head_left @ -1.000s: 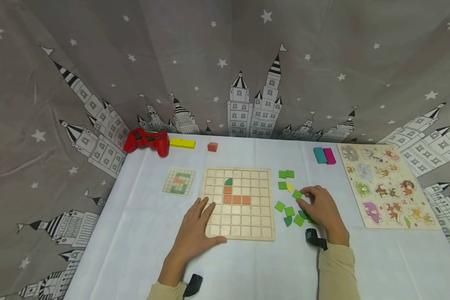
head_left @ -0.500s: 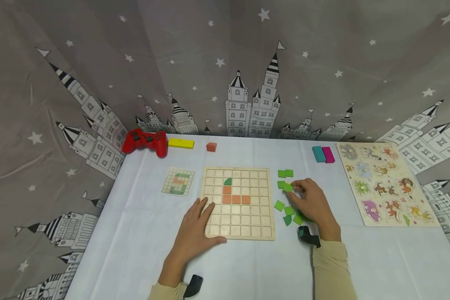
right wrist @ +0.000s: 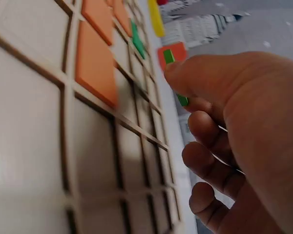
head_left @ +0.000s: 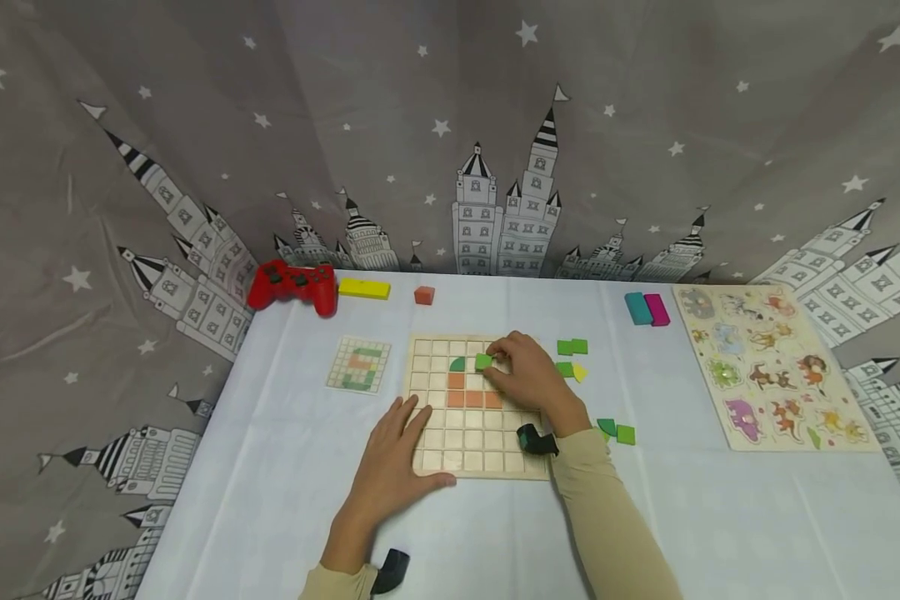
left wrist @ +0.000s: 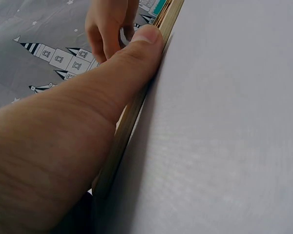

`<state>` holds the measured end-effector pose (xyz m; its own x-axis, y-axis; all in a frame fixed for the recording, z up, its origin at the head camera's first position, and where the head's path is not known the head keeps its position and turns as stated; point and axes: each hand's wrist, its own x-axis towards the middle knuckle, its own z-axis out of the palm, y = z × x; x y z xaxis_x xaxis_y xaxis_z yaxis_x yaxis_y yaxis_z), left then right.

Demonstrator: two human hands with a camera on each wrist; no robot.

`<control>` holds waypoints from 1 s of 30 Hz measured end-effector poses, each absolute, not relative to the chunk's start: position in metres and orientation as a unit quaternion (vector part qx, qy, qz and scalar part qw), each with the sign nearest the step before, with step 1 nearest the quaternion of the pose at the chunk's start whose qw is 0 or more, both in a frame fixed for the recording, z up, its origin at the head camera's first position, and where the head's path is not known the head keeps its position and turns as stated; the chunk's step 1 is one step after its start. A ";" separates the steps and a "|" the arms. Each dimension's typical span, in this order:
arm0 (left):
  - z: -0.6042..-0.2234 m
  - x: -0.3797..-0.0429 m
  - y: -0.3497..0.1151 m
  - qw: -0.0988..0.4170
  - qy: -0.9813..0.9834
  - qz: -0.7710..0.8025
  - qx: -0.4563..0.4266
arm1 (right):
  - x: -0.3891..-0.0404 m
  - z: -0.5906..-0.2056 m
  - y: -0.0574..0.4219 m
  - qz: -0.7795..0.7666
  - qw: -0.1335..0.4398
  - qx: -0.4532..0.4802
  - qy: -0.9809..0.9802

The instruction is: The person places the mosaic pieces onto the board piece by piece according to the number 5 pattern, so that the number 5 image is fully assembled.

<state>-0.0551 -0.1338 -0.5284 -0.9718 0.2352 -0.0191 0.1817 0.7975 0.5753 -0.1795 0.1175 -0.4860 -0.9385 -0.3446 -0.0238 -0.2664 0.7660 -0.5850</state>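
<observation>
My right hand [head_left: 528, 375] pinches a light green square tile [head_left: 483, 362] between thumb and fingertips, over the upper middle of the gridded wooden board [head_left: 513, 462]. In the right wrist view the tile [right wrist: 183, 100] shows edge-on, raised above the grid. A dark green quarter-circle tile [head_left: 457, 364] lies in a cell left of it. Below, several orange square tiles [head_left: 474, 399] form an L shape. My left hand [head_left: 390, 454] rests at the board's lower left corner with its fingers spread; its thumb [left wrist: 146, 36] presses along the front edge.
Loose green tiles [head_left: 626, 435] and a yellow piece [head_left: 580, 373] lie right of the board, partly hidden by my arm. A pattern card [head_left: 357, 364] lies left. Behind are a red game controller [head_left: 292, 286], yellow block [head_left: 364, 288] and orange cube [head_left: 424, 295]. An animal puzzle [head_left: 776, 371] lies far right.
My right hand has carried the light green square tile leftward from the loose pieces to above the board. The yellow piece is uncovered again. My left hand stays in place.
</observation>
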 end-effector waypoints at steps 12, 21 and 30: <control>-0.526 -0.054 -0.134 0.048 0.950 0.291 0.107 | -0.188 -0.493 0.099 -0.259 0.077 -0.177 0.946; -0.528 -0.055 -0.133 0.044 0.951 0.287 0.110 | -0.190 -0.494 0.099 -0.244 0.083 -0.170 0.951; -0.527 -0.054 -0.133 0.038 0.950 0.290 0.112 | -0.188 -0.494 0.099 -0.226 0.070 -0.178 0.955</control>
